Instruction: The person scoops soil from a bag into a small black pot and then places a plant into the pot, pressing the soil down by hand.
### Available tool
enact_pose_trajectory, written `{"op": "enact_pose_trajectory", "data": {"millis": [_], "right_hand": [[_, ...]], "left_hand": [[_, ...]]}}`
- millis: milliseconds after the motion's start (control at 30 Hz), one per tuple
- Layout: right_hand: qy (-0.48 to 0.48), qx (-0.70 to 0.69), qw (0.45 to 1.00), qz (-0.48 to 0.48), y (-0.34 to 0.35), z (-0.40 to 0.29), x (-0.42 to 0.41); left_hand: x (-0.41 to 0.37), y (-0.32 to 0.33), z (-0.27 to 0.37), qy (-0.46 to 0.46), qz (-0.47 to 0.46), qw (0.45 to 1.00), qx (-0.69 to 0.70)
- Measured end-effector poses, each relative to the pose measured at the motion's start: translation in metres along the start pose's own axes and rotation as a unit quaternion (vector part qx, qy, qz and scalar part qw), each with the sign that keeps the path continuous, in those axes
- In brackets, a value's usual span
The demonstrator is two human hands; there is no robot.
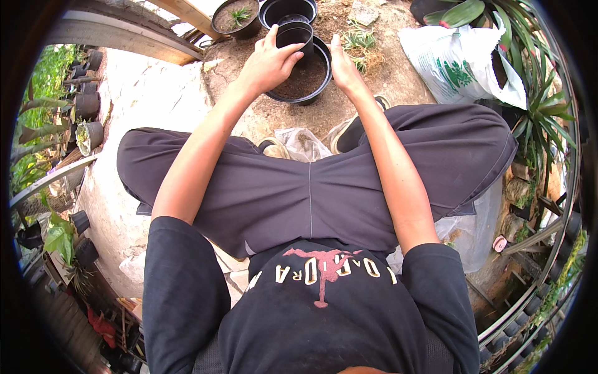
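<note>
My left hand grips a small black plastic pot, with the thumb and a finger at its near side. The small pot is tilted over a larger black pot that has dark soil in it. My right hand rests against the right rim of the larger pot, its fingers extended. Just beyond the small pot stands another black pot. To the right of my right hand, small plants with bare roots lie on the ground.
A black pot with a small green plant stands at the upper left, near a wooden beam. At the right, a torn white bag lies open beside long-leaved plants. Crumpled clear plastic is between my shoes.
</note>
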State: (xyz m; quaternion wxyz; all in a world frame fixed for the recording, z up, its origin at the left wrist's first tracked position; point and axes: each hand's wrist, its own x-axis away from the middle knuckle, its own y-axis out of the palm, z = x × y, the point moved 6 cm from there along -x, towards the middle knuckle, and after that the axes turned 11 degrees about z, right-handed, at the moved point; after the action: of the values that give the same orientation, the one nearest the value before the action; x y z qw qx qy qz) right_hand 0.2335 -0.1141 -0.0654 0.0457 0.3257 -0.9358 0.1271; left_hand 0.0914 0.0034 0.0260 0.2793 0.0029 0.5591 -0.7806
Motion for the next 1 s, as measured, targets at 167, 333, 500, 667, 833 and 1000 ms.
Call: {"op": "enact_pose_trajectory", "data": {"millis": [167,333,500,667,833,1000], "right_hand": [[0.017,0.033,0.999,-0.008,0.000,-0.011,0.008],[-0.043,0.038,0.998,-0.001,0.011,0.008,-0.001],[-0.031,0.042,0.998,-0.018,0.010,-0.005,0.009],[-0.025,0.067,0.997,0.001,0.005,0.001,0.006],[-0.019,0.091,0.996,0.014,0.003,-0.015,0.015],[-0.008,0.121,0.993,0.001,0.001,-0.019,0.018]], "left_hand": [[0.005,-0.001,0.001,0.015,-0.024,1.000,0.010],[0.012,0.008,0.015,0.077,-0.031,0.996,-0.012],[0.018,0.015,0.010,0.071,-0.056,0.995,-0.045],[0.016,0.010,0.020,0.107,-0.012,0.994,-0.030],[0.022,0.010,0.016,0.118,0.001,0.993,-0.031],[0.021,0.011,0.014,0.083,-0.064,0.994,-0.030]]}}
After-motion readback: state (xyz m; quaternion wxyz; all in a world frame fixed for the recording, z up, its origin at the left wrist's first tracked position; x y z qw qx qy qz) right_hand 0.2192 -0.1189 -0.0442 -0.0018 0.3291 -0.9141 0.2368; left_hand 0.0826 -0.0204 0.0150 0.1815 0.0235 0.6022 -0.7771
